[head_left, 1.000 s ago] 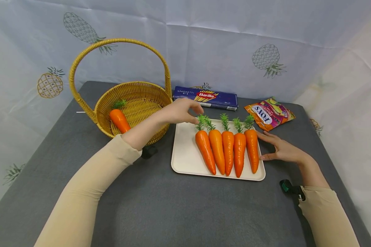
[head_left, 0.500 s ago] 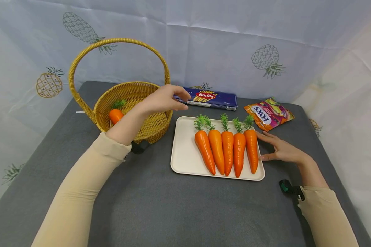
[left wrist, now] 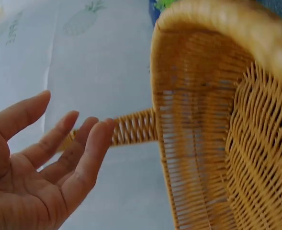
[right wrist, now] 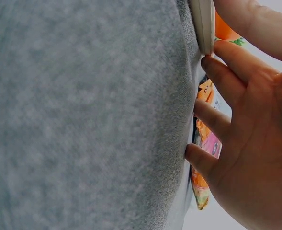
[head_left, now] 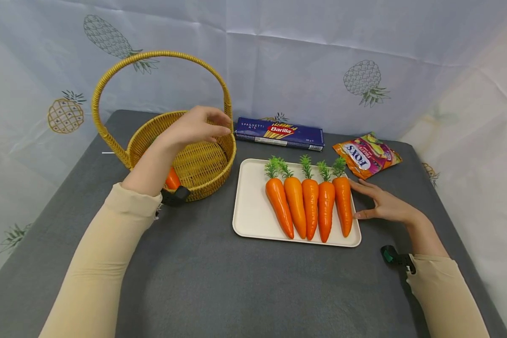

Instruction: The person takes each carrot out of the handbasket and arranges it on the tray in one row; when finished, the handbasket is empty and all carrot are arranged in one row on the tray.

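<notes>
My left hand (head_left: 196, 126), holding nothing, is raised over the yellow wicker basket (head_left: 211, 187), near the right foot of its tall handle (head_left: 162, 54). In the left wrist view, that hand's fingers (left wrist: 81, 184) are loosely bent beside the basket wall. One orange carrot (head_left: 172, 179) lies inside the basket, mostly hidden by my forearm. Several carrots (head_left: 310, 204) with green tops lie side by side on the cream tray (head_left: 250, 206). My right hand (head_left: 382, 205) touches the tray's right edge with spread fingers. The right wrist view shows its fingertips at the tray's rim (right wrist: 203, 28).
Behind the tray lies a blue Barilla spaghetti box (head_left: 297, 136). An orange and purple bag of Fox's sweets (head_left: 367, 157) is at the back right, just beyond my right hand. A pineapple-print cloth (head_left: 287, 70) hangs behind the grey table (head_left: 253, 291).
My left hand has moved from the carrot tops on the tray leftward and up, over the basket, with nothing in it. My right hand stays at the tray's edge.
</notes>
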Available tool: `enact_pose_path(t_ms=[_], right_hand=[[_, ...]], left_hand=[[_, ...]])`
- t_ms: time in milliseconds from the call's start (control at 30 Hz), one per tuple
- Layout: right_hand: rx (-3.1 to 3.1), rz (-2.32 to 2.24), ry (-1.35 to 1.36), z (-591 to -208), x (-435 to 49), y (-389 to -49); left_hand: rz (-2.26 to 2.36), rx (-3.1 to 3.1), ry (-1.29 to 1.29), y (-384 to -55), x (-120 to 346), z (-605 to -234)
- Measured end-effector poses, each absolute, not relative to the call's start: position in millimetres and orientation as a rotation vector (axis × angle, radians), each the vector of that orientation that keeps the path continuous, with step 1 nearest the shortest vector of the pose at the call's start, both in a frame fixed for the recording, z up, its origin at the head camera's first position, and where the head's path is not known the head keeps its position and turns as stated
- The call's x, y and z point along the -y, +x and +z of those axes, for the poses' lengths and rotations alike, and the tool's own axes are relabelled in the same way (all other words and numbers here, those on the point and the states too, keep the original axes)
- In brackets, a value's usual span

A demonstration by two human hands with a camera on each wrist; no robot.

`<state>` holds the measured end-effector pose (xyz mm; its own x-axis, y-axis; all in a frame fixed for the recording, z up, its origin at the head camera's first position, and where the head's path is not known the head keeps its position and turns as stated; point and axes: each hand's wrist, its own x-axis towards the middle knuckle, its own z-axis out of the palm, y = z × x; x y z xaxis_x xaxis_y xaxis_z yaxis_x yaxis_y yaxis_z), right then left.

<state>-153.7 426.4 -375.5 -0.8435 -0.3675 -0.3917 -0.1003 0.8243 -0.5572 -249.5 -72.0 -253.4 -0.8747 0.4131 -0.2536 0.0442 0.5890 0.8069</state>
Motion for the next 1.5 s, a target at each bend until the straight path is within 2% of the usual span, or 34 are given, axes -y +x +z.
enact_pose_path(t_ms=[800,1133,1500], right_hand=[[-2.518,-0.739,-0.357,-375.3,-426.6,-153.5],[-2.521,-0.736,-0.354,-374.6,-425.9,-152.7],[-2.52,-0.737,-0.36,-375.6,-426.0,-152.6]], left_hand=[[1.221,-2.513,-0.156,-253.9,139.2,-253.5],[1.185,-2.523,-0.276,-267.1,154.8,-258.7],[1.021,-2.444,-0.274,-281.5,165.8,-265.2]])
